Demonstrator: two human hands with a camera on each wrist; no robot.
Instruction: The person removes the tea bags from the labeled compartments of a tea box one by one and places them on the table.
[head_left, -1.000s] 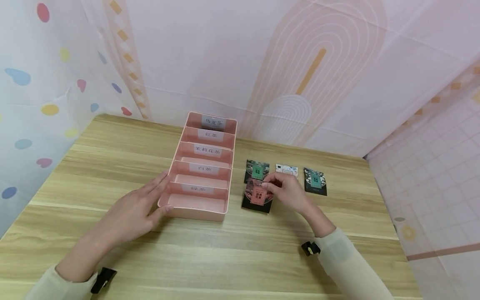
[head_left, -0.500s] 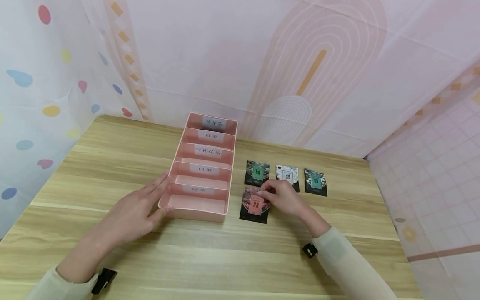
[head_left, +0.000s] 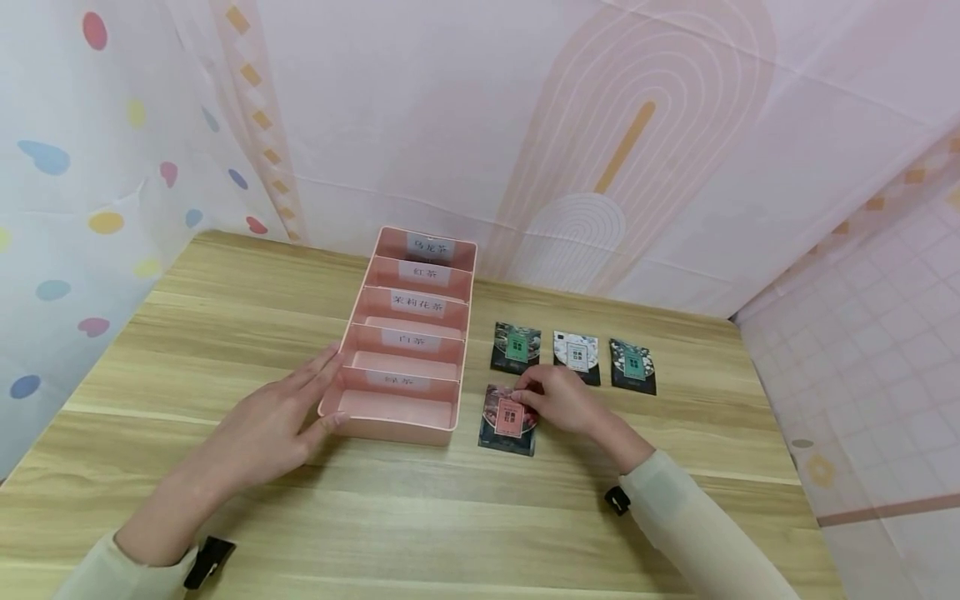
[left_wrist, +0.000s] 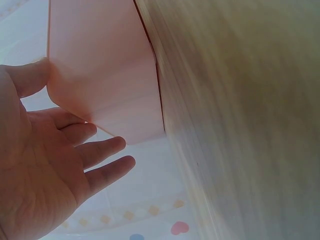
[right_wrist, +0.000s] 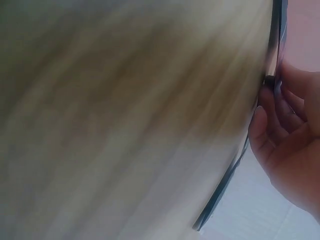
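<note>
A long pink divided box (head_left: 397,430) stands on the table, its several compartments labelled in Chinese. My left hand (head_left: 273,427) rests against its near left corner; in the left wrist view the extended fingers (left_wrist: 102,152) touch the pink wall (left_wrist: 110,65). To the right of the box lies a black tea sachet with a red label (head_left: 504,440). Its upper right edge is pinched by my right hand (head_left: 567,404). In the right wrist view that hand (right_wrist: 295,142) has curled fingers at the sachet's thin dark edge (right_wrist: 281,35).
Behind the red-labelled sachet lie a green-labelled sachet (head_left: 516,350), a white-topped sachet (head_left: 577,354) and a dark sachet with a teal label (head_left: 633,367). The wooden table (head_left: 420,525) ends at patterned curtain backdrops (head_left: 420,100) at the back and sides.
My right hand has drawn the red-labelled sachet nearer, off the green-labelled one, so the two now lie apart. The left hand and the box have stayed in place.
</note>
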